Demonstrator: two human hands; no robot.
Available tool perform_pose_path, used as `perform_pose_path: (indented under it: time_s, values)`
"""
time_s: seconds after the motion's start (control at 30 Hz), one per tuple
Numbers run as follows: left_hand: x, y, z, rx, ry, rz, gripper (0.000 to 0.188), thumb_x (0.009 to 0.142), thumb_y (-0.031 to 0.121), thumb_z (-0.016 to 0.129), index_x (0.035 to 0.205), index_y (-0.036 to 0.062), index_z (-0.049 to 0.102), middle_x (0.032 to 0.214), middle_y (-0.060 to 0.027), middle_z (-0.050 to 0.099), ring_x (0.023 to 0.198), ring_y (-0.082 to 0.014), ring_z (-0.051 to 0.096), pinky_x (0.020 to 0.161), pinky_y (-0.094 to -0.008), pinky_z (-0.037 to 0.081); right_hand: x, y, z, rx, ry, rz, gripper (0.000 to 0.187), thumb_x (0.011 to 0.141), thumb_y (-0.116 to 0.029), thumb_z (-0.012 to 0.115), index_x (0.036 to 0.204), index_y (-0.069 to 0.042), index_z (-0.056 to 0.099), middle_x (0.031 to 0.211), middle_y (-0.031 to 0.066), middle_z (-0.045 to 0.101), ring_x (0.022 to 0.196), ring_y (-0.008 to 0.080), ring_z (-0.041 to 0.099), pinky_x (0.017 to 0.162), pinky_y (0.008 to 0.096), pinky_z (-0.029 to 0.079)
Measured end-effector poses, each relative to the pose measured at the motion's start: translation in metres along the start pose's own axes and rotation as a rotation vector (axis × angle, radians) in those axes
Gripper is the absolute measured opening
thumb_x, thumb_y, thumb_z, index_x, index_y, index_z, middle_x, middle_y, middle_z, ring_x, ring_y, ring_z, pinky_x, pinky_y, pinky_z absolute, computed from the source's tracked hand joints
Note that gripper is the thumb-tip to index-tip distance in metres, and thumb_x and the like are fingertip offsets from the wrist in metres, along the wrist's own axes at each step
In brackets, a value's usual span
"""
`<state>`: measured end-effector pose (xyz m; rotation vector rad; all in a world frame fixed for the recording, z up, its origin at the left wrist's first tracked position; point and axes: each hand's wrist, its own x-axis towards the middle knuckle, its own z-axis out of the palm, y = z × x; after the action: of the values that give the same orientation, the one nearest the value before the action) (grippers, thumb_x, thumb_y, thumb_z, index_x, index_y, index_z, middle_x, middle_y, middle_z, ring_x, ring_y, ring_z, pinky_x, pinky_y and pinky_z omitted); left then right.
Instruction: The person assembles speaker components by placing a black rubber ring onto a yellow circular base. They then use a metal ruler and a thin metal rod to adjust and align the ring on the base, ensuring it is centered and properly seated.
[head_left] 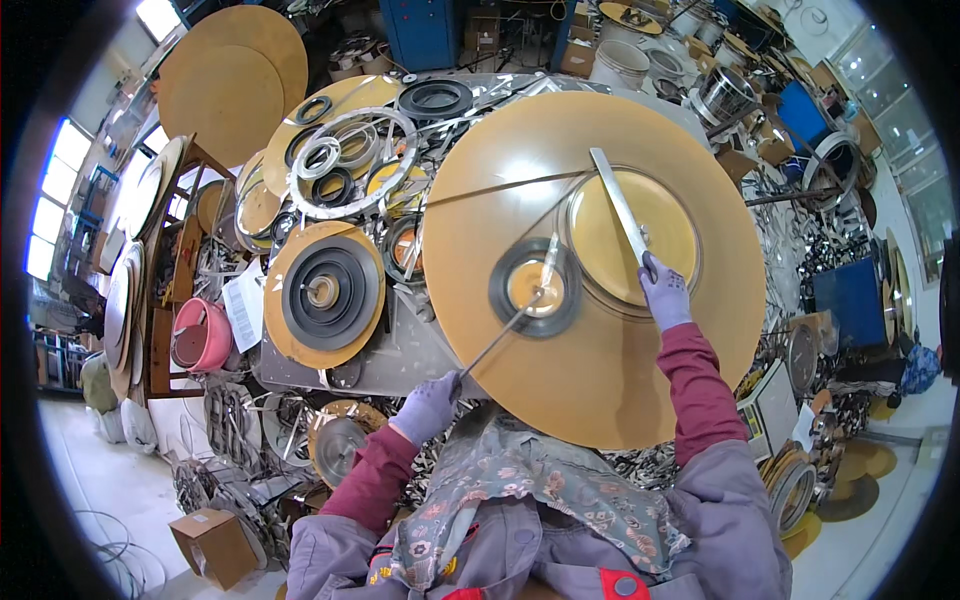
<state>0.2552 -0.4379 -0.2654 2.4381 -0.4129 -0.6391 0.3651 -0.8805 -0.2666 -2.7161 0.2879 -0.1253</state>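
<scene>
A large tan disc (610, 400) lies in front of me. On it sit a round, yellowish, raised-edge plate (625, 240) and a smaller dark grey ring (503, 290) with a tan centre. My right hand (666, 288), in a pale lavender glove, is closed on the lower end of a flat metal bar (620, 205), which slants across the plate. At the disc's near-left edge, my left hand (425, 408), gloved alike, grips a thin dark rod or strip (495, 342). Its far end reaches the middle of the grey ring; I cannot tell whether it touches.
Left of the disc, stacked dark rings (333, 288) rest on a smaller tan disc (285, 330). White rings (398, 195) and metal scraps lie beyond. A pink bucket (205, 335) stands at left, a cardboard box (213, 547) on the floor, a blue box (848, 303) at right.
</scene>
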Motion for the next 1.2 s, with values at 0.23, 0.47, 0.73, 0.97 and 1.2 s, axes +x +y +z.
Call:
perform_pose_path:
  time_s: [0.23,0.47,0.73,0.97,1.2]
  values:
    - [0.007,-0.014,-0.010,0.076,-0.031,-0.034,0.014,0.088,0.012,0.051,0.098,0.0033,0.051,0.085,-0.0240,0.063,0.083,-0.0421,0.062,0.071,-0.0512,0.048,-0.001,0.004,0.000,-0.055,0.021,-0.062,0.039,0.091,-0.031,0.058,0.125,-0.012,0.058,0.100,0.0193,0.067,0.094,0.0352,0.064,0.082,0.0452,0.050]
    - [0.002,-0.012,-0.001,0.058,0.003,-0.018,0.011,0.089,0.012,0.051,0.095,0.0029,0.053,0.082,-0.0236,0.063,0.081,-0.0436,0.061,0.070,-0.0506,0.047,-0.002,0.003,0.000,-0.086,-0.027,0.005,0.039,0.092,-0.033,0.057,0.125,-0.012,0.058,0.099,0.0199,0.067,0.093,0.0355,0.063,0.083,0.0446,0.049]
    - [0.001,-0.005,-0.005,0.053,-0.020,-0.023,0.011,0.089,0.012,0.050,0.095,0.0030,0.052,0.081,-0.0238,0.062,0.080,-0.0443,0.060,0.069,-0.0509,0.047,0.001,-0.003,-0.004,-0.048,-0.061,-0.007,0.040,0.091,-0.032,0.058,0.124,-0.010,0.059,0.099,0.0190,0.067,0.094,0.0344,0.064,0.084,0.0436,0.049]
    - [0.001,-0.001,-0.004,0.035,-0.018,-0.013,0.011,0.088,0.011,0.050,0.095,0.0025,0.051,0.081,-0.0240,0.062,0.081,-0.0442,0.060,0.069,-0.0502,0.047,-0.003,-0.007,-0.007,0.002,-0.047,0.043,0.039,0.090,-0.030,0.059,0.123,-0.009,0.060,0.103,0.0178,0.067,0.096,0.0340,0.063,0.085,0.0432,0.049]
    - [0.015,-0.013,-0.020,0.047,0.001,-0.022,0.014,0.089,0.014,0.051,0.098,0.0034,0.049,0.081,-0.0249,0.062,0.081,-0.0446,0.061,0.069,-0.0522,0.046,0.000,-0.010,-0.004,0.020,-0.020,0.010,0.039,0.091,-0.029,0.058,0.124,-0.009,0.059,0.105,0.0177,0.067,0.098,0.0338,0.063,0.087,0.0433,0.049]
